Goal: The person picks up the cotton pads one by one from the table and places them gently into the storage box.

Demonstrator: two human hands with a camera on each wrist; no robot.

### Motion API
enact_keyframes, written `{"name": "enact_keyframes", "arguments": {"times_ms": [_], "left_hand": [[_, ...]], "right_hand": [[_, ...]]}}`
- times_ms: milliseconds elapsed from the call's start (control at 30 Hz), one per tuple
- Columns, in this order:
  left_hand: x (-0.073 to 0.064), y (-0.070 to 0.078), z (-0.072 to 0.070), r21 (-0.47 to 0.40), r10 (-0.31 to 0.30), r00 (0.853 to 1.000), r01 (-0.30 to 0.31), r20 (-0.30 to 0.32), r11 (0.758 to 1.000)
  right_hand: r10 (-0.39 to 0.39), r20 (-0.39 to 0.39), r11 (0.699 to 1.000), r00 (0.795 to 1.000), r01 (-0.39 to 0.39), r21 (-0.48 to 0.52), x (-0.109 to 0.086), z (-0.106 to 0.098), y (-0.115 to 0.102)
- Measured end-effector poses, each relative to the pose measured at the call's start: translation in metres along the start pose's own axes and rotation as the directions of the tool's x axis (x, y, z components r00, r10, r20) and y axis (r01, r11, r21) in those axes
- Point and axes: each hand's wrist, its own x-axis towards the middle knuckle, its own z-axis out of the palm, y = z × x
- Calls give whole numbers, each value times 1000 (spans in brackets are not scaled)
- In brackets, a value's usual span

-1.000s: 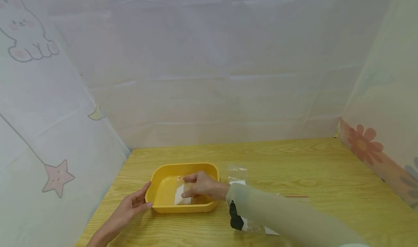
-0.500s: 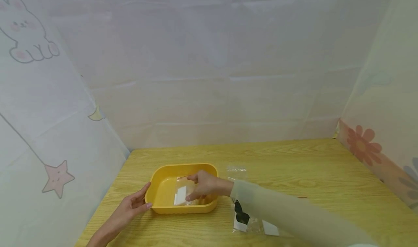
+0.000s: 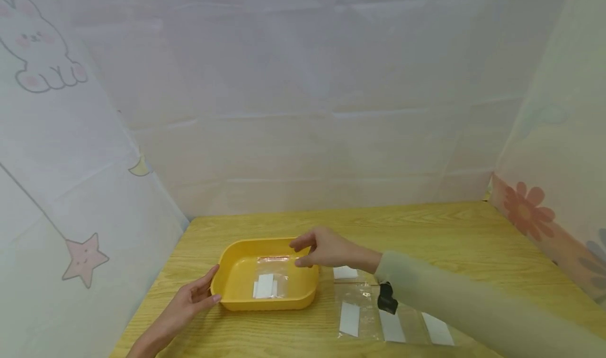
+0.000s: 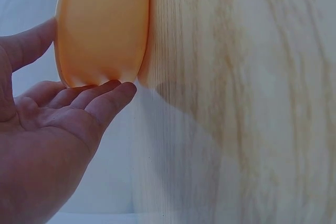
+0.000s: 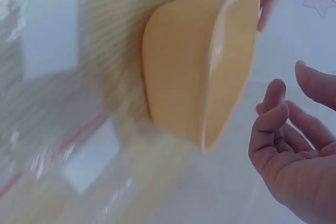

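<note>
A yellow plastic tub stands on the table; my left hand holds its left end. In the left wrist view, thumb and fingertips meet the outside of the tub. Inside lies a clear zip bag with a red closure line and white slips showing through it. Over the tub's right rim hovers my right hand, its fingers loosely bent with nothing between them. The right wrist view shows that hand apart from the tub.
Right of the tub, several clear zip bags with white slips lie on the wooden table, one bag near the front. The right sleeve crosses above them, a black device at its wrist. Printed cloth walls enclose the table.
My right hand has let go of the zip bag inside the tub and risen to the right, out over the rim. The left hand keeps its place. More bags on the table are uncovered.
</note>
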Motion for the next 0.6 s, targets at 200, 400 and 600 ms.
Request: {"name": "enact_keyframes", "arguments": {"times_ms": [200,400,600], "left_hand": [[-1,-1,0,-3,-3,1000,3,1,1000],[0,-2,-1,-11,2,1000,-2,-1,1000],[1,-4,-1,-5,36,999,-36,4,999]], "right_hand": [[-70,-15,991,997,68,-118,-49,-38,22],[-53,-23,996,998,51,-75,-112,-57,63],[-78,19,992,997,79,-97,-177,-69,117]]}}
